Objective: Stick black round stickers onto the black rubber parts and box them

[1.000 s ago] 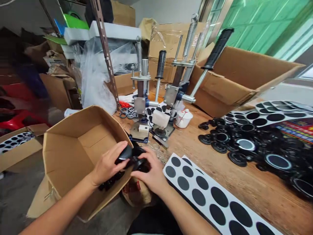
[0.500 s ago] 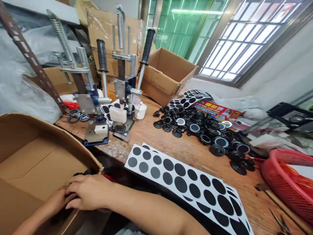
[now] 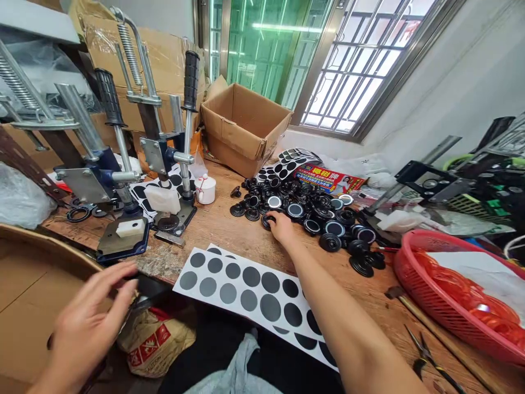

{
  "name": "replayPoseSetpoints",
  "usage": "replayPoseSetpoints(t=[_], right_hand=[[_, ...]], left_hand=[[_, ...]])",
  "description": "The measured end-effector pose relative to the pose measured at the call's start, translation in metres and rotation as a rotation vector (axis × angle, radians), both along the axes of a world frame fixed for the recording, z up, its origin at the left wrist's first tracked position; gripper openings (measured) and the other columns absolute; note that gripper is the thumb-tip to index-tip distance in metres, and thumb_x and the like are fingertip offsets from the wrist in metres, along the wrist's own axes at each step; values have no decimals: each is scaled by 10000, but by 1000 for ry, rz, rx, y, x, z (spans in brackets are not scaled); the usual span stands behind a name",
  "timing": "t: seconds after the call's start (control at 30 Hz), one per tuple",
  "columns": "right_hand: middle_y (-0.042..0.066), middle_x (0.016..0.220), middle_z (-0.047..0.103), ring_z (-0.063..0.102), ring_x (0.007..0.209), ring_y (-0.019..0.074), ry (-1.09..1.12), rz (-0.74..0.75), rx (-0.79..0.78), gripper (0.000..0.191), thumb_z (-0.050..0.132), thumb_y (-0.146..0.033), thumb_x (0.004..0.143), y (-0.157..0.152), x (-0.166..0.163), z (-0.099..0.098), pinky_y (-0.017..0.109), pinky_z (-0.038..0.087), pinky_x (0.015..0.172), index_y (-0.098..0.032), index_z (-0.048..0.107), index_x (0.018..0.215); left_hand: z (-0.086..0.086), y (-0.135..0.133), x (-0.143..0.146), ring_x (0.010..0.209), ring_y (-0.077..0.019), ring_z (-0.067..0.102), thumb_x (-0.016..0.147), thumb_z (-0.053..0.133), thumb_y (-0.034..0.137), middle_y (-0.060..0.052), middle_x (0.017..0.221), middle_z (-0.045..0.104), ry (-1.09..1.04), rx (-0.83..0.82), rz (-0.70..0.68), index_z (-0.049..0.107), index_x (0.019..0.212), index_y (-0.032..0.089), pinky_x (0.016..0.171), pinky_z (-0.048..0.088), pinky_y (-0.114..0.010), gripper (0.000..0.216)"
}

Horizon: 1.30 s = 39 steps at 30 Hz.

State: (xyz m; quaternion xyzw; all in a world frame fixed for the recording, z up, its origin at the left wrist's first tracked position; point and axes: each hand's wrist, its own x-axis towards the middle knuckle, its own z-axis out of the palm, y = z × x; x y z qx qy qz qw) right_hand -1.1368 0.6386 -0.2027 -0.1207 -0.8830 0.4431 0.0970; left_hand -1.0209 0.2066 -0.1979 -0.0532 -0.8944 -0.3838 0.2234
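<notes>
- Right hand (image 3: pixel 282 227): thumb and fingers pinching one black disc (image 3: pixel 266 222) at the near edge of the heap; disc sits on or just over the wooden bench (image 3: pixel 229 232), can't tell which.
- Left hand (image 3: pixel 88 314): thumb spread away from the fingers, beside the near cardboard box (image 3: pixel 28 312); I see nothing between the fingertips (palm is turned from me, so can't swear to it).
- Heap of black round parts (image 3: pixel 330 242): mid-bench, below the window (image 3: pixel 332 76); some parts show pale ring faces.
- Sticker sheets (image 3: pixel 246 272): white with dark circles, overlapping along the bench's front edge; right forearm crosses over them.
- Two lever presses, left side: left press (image 3: pixel 84 184), right press (image 3: pixel 155 156), black grips up.
- White tub (image 3: pixel 205 191) right next to the right press.
- Back: far carton (image 3: pixel 238 142), top flaps apart.
- Right side: red basket (image 3: pixel 443 314) with reddish-orange stuff inside; hammer (image 3: pixel 447 334) and pliers (image 3: pixel 424 355) in front of it.
- Paper bag (image 3: pixel 164 342) below the bench edge, red labels.
</notes>
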Motion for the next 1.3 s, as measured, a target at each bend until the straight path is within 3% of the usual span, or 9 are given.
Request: replayPoseSetpoints(t=[0.1, 0.27, 0.4, 0.43, 0.57, 0.63, 0.83, 1.07, 1.3], right_hand=[[70, 923, 662, 618, 805, 194, -31, 112, -236, 344, 515, -308, 854, -19, 25, 1, 390, 522, 790, -200, 604, 1169], [47, 775, 654, 607, 599, 142, -137, 370, -566, 358, 527, -415, 849, -59, 99, 2, 305, 549, 599, -205, 623, 1123], [-1, 641, 602, 553, 485, 118, -241, 328, -777, 390, 525, -477, 866, -61, 137, -2, 261, 503, 506, -196, 568, 1133], [-2, 639, 606, 559, 484, 127, -228, 262, -671, 387, 507, -473, 881, -56, 142, -4, 266, 500, 503, -196, 546, 1147], [60, 836, 671, 658, 773, 206, -100, 30, 119, 179, 448, -281, 916, -33, 155, -14, 350, 518, 732, -217, 589, 1006], [84, 933, 667, 644, 909, 240, -110, 18, 284, 149, 466, -212, 894, -31, 159, -20, 368, 483, 816, -223, 614, 886], [151, 1035, 629, 634, 919, 297, -234, -24, 459, 184, 435, -197, 906, -46, 154, -31, 371, 453, 694, -190, 604, 978], [108, 937, 660, 651, 817, 232, -293, 22, 491, 127, 460, -184, 900, -35, 139, -27, 305, 407, 643, -177, 586, 897], [122, 1058, 625, 621, 927, 252, -255, -23, 510, 217, 420, -173, 923, -50, 153, -30, 326, 431, 701, -171, 565, 1084]], left_hand=[[18, 80, -6, 960, -235, 670, 798, 617, 437, -30, 1099, 696, -215, 305, -250, 667, 1069, 304, 760, 571, -325, 307], [6, 166, -21, 840, -198, 682, 740, 722, 384, -90, 1281, 603, -700, 786, -618, 544, 1272, 275, 672, 551, -290, 572], [0, 205, -15, 691, -151, 644, 742, 742, 346, -68, 980, 691, -827, 911, -787, 623, 1170, 207, 536, 495, -221, 465], [-1, 211, -13, 669, -152, 646, 739, 747, 342, -59, 909, 690, -850, 942, -787, 646, 1119, 187, 519, 487, -216, 423], [-17, 228, -12, 678, -174, 691, 752, 736, 364, -40, 851, 679, -885, 1111, -685, 650, 991, 173, 528, 498, -219, 318], [-29, 235, -16, 725, -176, 703, 771, 716, 380, -34, 856, 682, -865, 1151, -631, 632, 954, 176, 597, 527, -234, 287], [-55, 248, -22, 778, -190, 710, 769, 716, 391, -37, 865, 697, -818, 1225, -524, 600, 966, 169, 746, 560, -323, 319], [-53, 250, -20, 812, -213, 707, 747, 732, 386, -48, 884, 702, -806, 1225, -521, 610, 974, 156, 785, 560, -368, 346], [-55, 250, -20, 829, -214, 699, 757, 724, 380, -54, 917, 694, -787, 1243, -532, 619, 957, 152, 799, 554, -376, 320]])
